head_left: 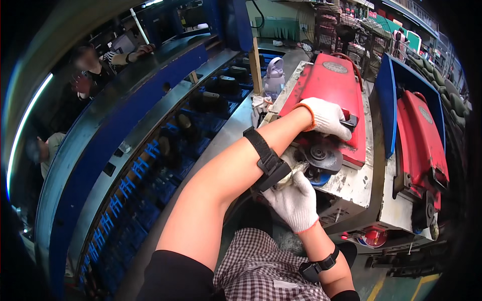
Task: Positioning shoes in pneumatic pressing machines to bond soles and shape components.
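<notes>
Right grip [295, 203] on a pale piece [290, 174] at the dark wheel [324, 154]; left grip [326, 119] at the black handle [350, 122].

From the left: blue pegs [120, 193] line a rack; a lilac bottle [274, 79] stands beyond. The pale piece, partly hidden by the left forearm's black strap [268, 161], lies at the thumb and fingertips of the gloved right grip, which grasps it just left of the wheel. The gloved left grip rests higher, against the red machine [329, 75] beside the handle; whether its fingers are clenched around the handle cannot be told. The machine sits on a worn, pale surface [351, 183]; a second red machine [420, 140] stands at far right.
</notes>
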Motion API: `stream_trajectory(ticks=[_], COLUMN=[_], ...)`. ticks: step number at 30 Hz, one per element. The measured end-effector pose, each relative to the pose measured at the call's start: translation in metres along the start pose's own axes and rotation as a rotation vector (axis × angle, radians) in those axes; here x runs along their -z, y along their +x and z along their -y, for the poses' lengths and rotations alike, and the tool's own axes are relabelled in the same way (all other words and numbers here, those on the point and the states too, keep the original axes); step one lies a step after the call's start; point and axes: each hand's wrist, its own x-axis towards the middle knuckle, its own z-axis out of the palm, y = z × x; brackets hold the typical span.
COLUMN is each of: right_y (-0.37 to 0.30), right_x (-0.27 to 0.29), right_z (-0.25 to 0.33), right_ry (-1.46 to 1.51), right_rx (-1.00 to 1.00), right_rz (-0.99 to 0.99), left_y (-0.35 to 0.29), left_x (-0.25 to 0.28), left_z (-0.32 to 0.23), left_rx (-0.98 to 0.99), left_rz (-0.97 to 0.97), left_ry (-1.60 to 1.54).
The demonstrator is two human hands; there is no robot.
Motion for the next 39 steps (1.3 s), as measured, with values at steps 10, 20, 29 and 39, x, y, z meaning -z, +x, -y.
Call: stream_trajectory(ticks=[10,20,29,39], right_y=[-0.101,-0.296,-0.418,-0.372], right_x=[0.006,0.029,0.107,0.034], right_z=[0.079,0.247,0.394,0.326], right_ry=[0.222,-1.88,-2.125,-2.633], right_rx=[0.12,1.268,0.726,0.213], right_rz=[-0.107,-1.047,-1.168,-1.626], left_y=[0.002,-0.002,-0.01,0.058], left_x=[-0.008,-0.009,-0.03,-0.107], left_z=[0.005,0.0,-0.012,-0.155], left_rx=[0.02,0.014,0.059,-0.579], left_rz=[-0.023,-0.083,-0.564,-0.71], left_ry=[-0.005,0.01,-0.054,-0.041])
